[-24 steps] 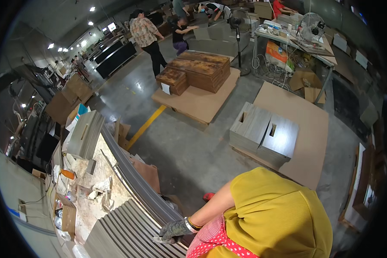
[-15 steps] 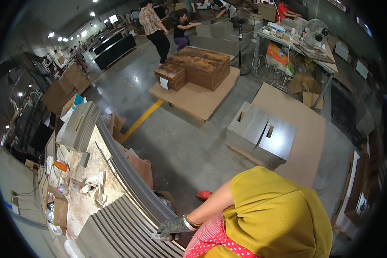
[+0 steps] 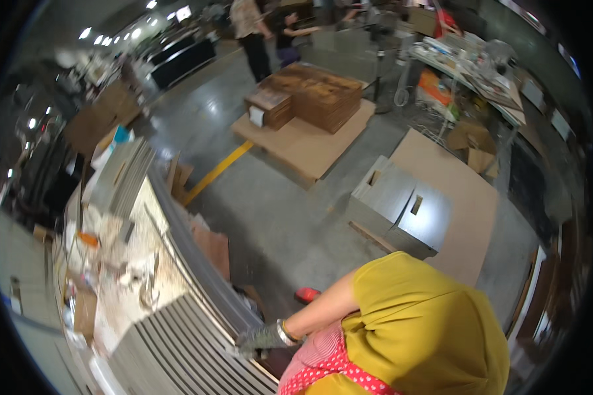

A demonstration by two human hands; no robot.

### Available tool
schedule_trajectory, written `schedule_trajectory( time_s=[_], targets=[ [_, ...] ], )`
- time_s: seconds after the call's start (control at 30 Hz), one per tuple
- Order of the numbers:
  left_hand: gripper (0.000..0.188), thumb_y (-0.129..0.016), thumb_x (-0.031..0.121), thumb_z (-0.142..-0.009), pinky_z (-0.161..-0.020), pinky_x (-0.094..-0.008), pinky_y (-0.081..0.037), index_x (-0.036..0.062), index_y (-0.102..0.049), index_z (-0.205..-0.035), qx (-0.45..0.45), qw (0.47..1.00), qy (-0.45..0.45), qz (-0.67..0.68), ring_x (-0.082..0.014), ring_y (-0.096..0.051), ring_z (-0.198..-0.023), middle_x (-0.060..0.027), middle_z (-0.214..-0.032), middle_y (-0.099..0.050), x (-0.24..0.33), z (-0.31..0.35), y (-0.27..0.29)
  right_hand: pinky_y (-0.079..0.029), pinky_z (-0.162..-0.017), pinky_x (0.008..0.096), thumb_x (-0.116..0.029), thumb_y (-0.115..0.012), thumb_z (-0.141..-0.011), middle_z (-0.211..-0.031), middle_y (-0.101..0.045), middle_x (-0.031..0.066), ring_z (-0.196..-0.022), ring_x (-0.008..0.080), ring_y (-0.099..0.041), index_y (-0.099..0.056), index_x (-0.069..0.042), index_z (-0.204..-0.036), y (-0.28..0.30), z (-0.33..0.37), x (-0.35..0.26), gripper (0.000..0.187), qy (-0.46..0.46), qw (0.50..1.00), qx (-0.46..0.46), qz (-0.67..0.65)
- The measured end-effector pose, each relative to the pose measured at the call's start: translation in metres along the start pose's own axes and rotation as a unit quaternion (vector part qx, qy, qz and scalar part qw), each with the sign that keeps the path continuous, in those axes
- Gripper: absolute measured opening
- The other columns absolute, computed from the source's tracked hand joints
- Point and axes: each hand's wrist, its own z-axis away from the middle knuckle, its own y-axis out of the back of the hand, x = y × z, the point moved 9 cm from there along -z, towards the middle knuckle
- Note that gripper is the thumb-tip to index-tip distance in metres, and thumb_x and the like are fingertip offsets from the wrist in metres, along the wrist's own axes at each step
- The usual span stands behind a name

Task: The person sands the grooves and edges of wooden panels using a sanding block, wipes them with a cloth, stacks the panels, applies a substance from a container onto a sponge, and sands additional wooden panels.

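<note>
shifted slightly up-frame, r. hand [image 3: 262, 338] is set at slats [image 3: 171, 349]; grip can't be told; slats best kept aligned.

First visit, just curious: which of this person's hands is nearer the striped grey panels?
Right, as far as shows: the gloved right hand is at the right edge of the striped grey panels; the left hand is out of view.

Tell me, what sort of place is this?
It looks like a furniture factory or woodworking shop, probably. You can see a pile of brown wood-look panels, two grey stacks with cut-out slots, and grey boards on a cluttered workbench.
</note>
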Motion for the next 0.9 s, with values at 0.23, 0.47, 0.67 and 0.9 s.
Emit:
schedule_trajectory(
  time_s=[0.23, 0.47, 0.67, 0.9],
  targets=[
    [0.047, -0.049, 0.027, -0.095, -0.106, -0.0407, -0.033, 0.0009, -0.048, -0.133, 0.021, 0.999, 0.010, 0.031, -0.0334, -0.044, -0.127, -0.0190, -0.136, -0.048, 0.018, -0.006, -0.005, -0.050, -0.063, 0.0270, -0.029, -0.065, -0.087, -0.085, -0.064, -0.0010, -0.070, 0.0092, -0.059, -0.063, -0.007, -0.105, 0.056, 0.025, -0.086, 0.029, 0.061, 0.982, 0.178, 0.026],
    [0.044, -0.047, 0.033, -0.095, -0.103, -0.0417, -0.035, 0.0091, -0.050, -0.132, 0.006, 0.998, 0.052, -0.042, -0.0342, -0.044, -0.125, -0.0140, -0.138, -0.046, 0.027, 0.008, 0.014, -0.049, -0.085, 0.0329, -0.028, -0.067, -0.086, -0.108, -0.064, 0.0100, -0.098, 0.0211, -0.062, -0.058, -0.005, -0.121, 0.059, -0.023, -0.137, 0.042, 0.220, 0.851, 0.163, 0.449],
    [0.043, -0.047, 0.032, -0.096, -0.103, -0.0413, -0.035, 0.0096, -0.050, -0.132, 0.008, 0.999, 0.044, -0.031, -0.0325, -0.045, -0.125, -0.0126, -0.137, -0.047, 0.028, 0.006, 0.010, -0.044, -0.095, 0.0372, -0.026, -0.065, -0.086, -0.117, -0.059, 0.0169, -0.110, 0.0312, -0.057, -0.057, -0.005, -0.122, 0.120, -0.052, -0.177, 0.042, 0.205, 0.791, 0.237, 0.526],
    [0.043, -0.044, 0.033, -0.098, -0.105, -0.0406, -0.034, 0.0102, -0.049, -0.134, 0.002, 0.998, 0.051, -0.024, -0.0318, -0.043, -0.126, -0.0118, -0.138, -0.046, 0.031, 0.004, 0.013, -0.043, -0.095, 0.0389, -0.033, -0.059, -0.088, -0.118, -0.059, 0.0157, -0.109, 0.0318, -0.056, -0.059, -0.007, -0.120, 0.106, -0.081, -0.191, 0.040, 0.207, 0.709, 0.207, 0.642]
  ],
)
